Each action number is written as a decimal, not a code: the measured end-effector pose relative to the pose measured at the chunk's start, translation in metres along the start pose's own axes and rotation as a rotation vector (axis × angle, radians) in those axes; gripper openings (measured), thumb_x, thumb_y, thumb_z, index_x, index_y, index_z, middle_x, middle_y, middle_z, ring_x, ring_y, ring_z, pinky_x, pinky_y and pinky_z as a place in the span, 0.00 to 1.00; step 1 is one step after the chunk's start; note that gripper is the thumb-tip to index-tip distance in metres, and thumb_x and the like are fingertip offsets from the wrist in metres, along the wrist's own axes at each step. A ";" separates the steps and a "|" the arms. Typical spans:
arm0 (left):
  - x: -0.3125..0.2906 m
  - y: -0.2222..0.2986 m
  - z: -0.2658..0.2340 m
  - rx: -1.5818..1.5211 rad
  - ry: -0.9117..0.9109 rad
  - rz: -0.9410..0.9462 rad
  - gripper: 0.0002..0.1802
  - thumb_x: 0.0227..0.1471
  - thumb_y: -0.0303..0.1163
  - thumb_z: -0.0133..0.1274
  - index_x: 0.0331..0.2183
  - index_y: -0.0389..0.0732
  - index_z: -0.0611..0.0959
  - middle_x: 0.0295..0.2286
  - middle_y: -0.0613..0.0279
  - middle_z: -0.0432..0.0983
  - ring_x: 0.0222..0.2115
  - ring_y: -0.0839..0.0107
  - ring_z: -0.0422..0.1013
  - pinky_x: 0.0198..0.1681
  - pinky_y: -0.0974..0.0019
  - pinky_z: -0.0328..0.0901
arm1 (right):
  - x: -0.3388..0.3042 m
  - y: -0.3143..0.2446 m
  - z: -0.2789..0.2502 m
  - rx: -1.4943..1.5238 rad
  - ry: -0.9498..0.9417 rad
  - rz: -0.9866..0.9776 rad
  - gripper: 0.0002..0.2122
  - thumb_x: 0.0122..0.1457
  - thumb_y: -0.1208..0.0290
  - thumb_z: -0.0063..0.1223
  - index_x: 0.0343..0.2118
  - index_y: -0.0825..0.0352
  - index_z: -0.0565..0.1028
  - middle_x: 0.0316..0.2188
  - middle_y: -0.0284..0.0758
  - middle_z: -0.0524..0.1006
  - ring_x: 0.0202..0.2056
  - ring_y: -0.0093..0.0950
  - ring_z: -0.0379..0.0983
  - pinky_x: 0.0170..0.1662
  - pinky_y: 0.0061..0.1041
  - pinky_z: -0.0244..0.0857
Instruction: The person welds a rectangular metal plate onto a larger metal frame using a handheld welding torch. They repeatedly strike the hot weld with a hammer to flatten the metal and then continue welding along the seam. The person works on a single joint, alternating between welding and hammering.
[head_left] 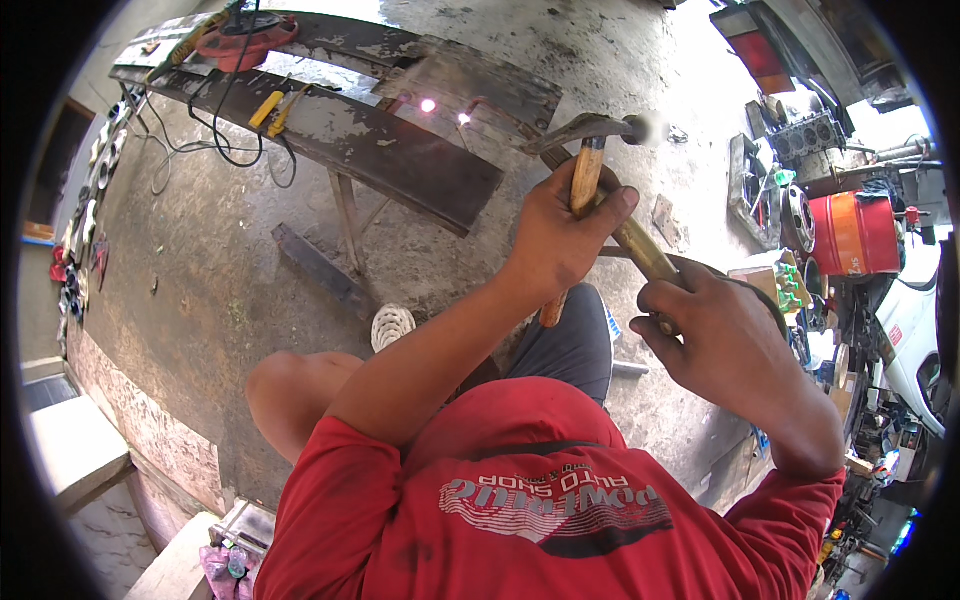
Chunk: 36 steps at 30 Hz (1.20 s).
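My left hand (560, 230) is closed round the wooden handle of a hammer (590, 165), its curved metal head at the top. The thumb lies against or over a brass-coloured gas torch (643, 247); whether it grips the torch too I cannot tell. My right hand (715, 320) wraps the torch's rear end, and a dark hose loops beside that wrist. The torch slants away up-left past the hammer head to a thin bent tube. Two bright pink-white glows show by a dark metal plate (500, 85) on the bench; which is flame and which hot metal is unclear.
A worn metal bench (400, 150) on legs carries a red round tool (245, 38), yellow-handled pliers (272, 112) and cables. A metal bar (325, 272) lies on the floor by my foot. At right stand a red-orange drum (855, 233), an engine part (808, 135) and a white car (915, 340).
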<state>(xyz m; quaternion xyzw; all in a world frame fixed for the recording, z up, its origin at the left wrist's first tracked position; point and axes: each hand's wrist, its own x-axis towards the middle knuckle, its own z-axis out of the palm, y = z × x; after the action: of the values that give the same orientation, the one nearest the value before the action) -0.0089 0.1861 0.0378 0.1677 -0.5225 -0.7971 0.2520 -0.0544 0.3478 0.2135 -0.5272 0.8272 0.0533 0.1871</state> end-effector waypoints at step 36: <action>-0.007 0.002 0.006 -0.092 -0.011 -0.046 0.13 0.66 0.37 0.71 0.43 0.42 0.85 0.32 0.72 0.80 0.32 0.84 0.73 0.32 0.73 0.70 | -0.006 0.000 0.002 -0.016 0.004 0.000 0.11 0.69 0.61 0.65 0.46 0.63 0.83 0.35 0.48 0.80 0.35 0.52 0.84 0.40 0.51 0.78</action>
<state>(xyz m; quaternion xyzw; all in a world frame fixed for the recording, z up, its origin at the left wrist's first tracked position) -0.0058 0.1935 0.0423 0.1634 -0.4825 -0.8269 0.2383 -0.0517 0.3537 0.2141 -0.5286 0.8273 0.0587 0.1812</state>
